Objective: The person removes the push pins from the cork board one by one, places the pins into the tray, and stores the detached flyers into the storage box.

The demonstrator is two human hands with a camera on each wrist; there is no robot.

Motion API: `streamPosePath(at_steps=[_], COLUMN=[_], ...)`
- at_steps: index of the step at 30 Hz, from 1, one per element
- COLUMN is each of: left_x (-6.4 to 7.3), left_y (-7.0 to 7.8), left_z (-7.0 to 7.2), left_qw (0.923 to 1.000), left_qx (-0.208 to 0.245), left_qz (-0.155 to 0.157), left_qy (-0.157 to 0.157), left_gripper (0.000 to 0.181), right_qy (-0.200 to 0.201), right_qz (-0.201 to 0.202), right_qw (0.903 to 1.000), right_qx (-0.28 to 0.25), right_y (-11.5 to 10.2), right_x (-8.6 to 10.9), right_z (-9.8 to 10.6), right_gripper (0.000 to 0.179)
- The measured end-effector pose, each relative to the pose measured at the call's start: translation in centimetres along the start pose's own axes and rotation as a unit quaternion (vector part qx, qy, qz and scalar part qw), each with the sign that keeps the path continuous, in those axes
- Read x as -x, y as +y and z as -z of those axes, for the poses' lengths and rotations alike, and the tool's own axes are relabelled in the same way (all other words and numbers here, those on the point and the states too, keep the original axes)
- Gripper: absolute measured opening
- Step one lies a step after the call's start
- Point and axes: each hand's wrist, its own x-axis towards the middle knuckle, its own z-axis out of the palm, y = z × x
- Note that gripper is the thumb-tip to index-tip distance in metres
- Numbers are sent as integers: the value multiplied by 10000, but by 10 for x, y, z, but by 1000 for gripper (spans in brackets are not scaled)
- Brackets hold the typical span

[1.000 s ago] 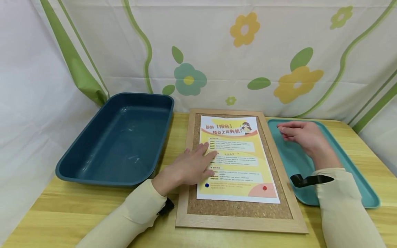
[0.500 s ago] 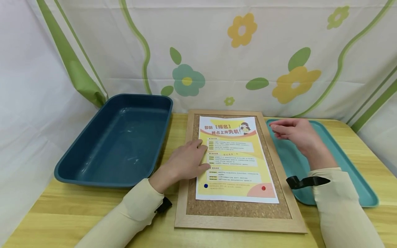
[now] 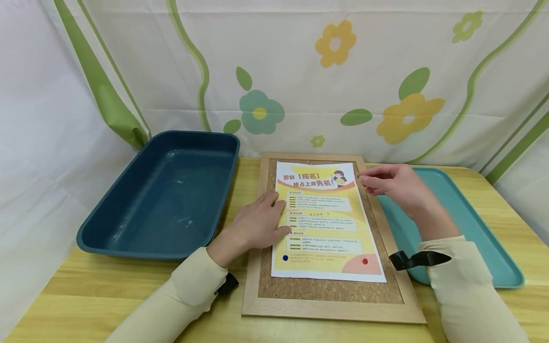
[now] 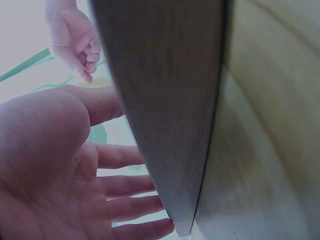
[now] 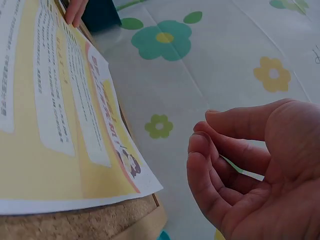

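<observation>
A yellow-and-white printed poster [image 3: 321, 224] lies on a wood-framed cork board [image 3: 330, 293]. A blue pushpin [image 3: 285, 257] and a red pushpin [image 3: 365, 261] sit at its lower corners. My left hand [image 3: 257, 224] rests on the board's left side, fingertips at the paper's edge; in the left wrist view its fingers [image 4: 130, 185] extend along the frame. Over the poster's upper right edge is my right hand [image 3: 403, 188], thumb and fingertips drawn together. They seem to pinch a small pushpin, mostly hidden; the right wrist view shows those fingertips [image 5: 200, 142] beyond the paper's corner.
A deep dark-blue tub [image 3: 163, 200] stands left of the board. To the right lies a flat teal tray [image 3: 463, 214], partly under my right forearm. Behind the wooden table [image 3: 107, 286] hangs a floral curtain [image 3: 300, 71].
My right hand has moved left, from above the teal tray to the poster's upper right edge. My left hand has drawn back slightly toward the paper's left edge.
</observation>
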Motion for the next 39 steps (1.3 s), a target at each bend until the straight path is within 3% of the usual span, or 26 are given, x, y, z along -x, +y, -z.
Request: streamPosePath(at_steps=[13, 23, 39], left_x=[0, 0, -1], left_y=[0, -1, 1], left_z=[0, 0, 2], left_qw=[9999, 10000, 9995], left_qx=[-77, -9, -78], left_qz=[22, 37, 214], left_qy=[-64, -91, -235], left_gripper=[69, 70, 74], right_qy=[-756, -998, -1339], right_qz=[228, 287, 292], right_qw=[9968, 9943, 9904], right_qx=[93, 232, -183], right_y=[-26, -38, -45], right_x=[16, 22, 31], right_z=[-36, -63, -97], right_gripper=[40, 32, 27])
